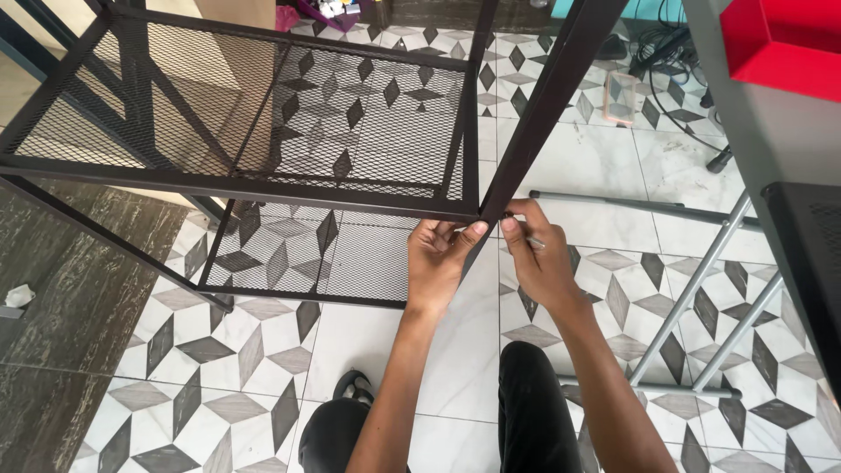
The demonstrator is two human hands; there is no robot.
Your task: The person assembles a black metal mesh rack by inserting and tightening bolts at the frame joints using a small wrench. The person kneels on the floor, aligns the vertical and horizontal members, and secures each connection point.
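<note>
head view: a black metal rack with wire-mesh shelves (263, 123) stands on a floor of white tiles patterned with grey and black diamonds (245, 350). both hands meet at the front right corner of its upper shelf, where a slanted black metal upright post (552, 96) joins the shelf frame. the left hand (438, 263) is curled under that corner, fingers closed against the frame edge and the thumb tip pressed up at the joint. the right hand (539, 258) sits just beside it, fingers pinched shut on a thin silver tool (533, 243) whose tip points toward the same corner; what kind of tool it is cannot be told. a lower mesh shelf (307, 254) shows beneath the upper one. to the right lies a grey tubular metal frame (701, 289) on the tiles, and a red box-shaped thing (788, 39) sits at the top right edge. black cables (674, 61) trail on the floor behind. the person's dark-trousered knees (526, 412) show at the bottom.
</note>
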